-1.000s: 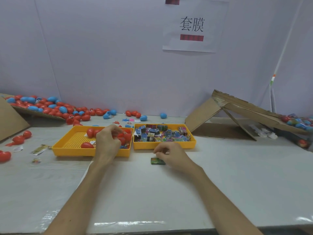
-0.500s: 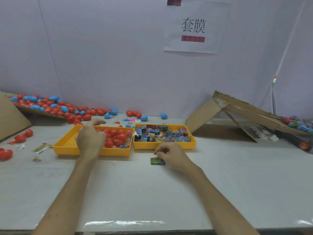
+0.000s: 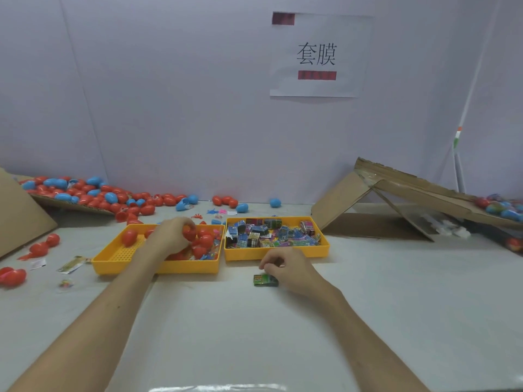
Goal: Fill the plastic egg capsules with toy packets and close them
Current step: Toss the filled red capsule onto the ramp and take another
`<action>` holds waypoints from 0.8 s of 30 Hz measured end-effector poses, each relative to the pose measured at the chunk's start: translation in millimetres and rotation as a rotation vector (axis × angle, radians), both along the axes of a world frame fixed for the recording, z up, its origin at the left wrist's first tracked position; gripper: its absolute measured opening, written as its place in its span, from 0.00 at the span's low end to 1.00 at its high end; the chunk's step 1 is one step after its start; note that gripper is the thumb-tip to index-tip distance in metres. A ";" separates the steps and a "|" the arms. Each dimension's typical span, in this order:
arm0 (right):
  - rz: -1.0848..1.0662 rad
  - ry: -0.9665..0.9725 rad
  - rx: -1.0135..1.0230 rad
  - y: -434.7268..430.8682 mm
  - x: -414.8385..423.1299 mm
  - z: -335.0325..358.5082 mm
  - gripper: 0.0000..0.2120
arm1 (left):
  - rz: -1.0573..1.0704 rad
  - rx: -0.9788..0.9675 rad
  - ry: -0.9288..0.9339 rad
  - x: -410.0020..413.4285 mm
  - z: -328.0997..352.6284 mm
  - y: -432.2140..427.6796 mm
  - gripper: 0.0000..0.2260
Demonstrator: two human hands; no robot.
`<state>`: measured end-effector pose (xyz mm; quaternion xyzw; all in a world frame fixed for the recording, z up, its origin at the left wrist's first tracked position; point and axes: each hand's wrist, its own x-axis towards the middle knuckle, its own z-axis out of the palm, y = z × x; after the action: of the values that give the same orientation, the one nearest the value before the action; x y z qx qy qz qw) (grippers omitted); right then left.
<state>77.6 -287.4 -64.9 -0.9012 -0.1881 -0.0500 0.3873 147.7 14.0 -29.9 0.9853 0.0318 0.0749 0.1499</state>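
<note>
Two yellow trays stand side by side at mid table. The left tray point(image 3: 119, 260) holds several red egg capsules. My left hand point(image 3: 169, 236) reaches into it, fingers curled around a red egg capsule point(image 3: 189, 232). The right tray point(image 3: 325, 247) is full of colourful toy packets point(image 3: 271, 236). Just in front of it my right hand point(image 3: 288, 268) rests on the table, fingers pinched on a small green toy packet point(image 3: 264, 280) that lies flat on the white surface.
A heap of red and blue eggs point(image 3: 85, 193) spills from cardboard at the back left; loose eggs point(image 3: 12, 275) and wrappers point(image 3: 72, 263) lie at the left edge. A folded cardboard ramp point(image 3: 396, 199) with more eggs stands at the right. A paper sign point(image 3: 319, 55) hangs on the wall.
My left hand swung out to the left over the tray's corner, then came back into the egg tray and closed on a red egg. The right hand stayed by the green packet.
</note>
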 end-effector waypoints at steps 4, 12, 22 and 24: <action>0.007 0.018 0.001 0.1 -1.8 1.6 0.12 | 0.088 -0.054 -0.088 5.1 -7.2 1.0 0.08; 0.042 0.087 -0.025 -2.7 -9.8 8.2 0.06 | 0.139 -0.195 -0.315 -4.9 -2.7 -2.0 0.10; 0.065 0.069 0.012 -3.9 -11.3 10.9 0.08 | -0.097 -0.787 -0.577 -45.2 17.1 -47.3 0.03; 0.067 0.046 0.017 -3.9 -11.5 11.8 0.05 | -0.220 -0.883 -0.530 -62.2 16.1 -71.4 0.07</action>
<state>66.1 -291.4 -53.1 -0.8920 -0.2086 -0.0181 0.4006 85.5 -57.4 -13.7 0.7730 -0.0822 0.2849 0.5609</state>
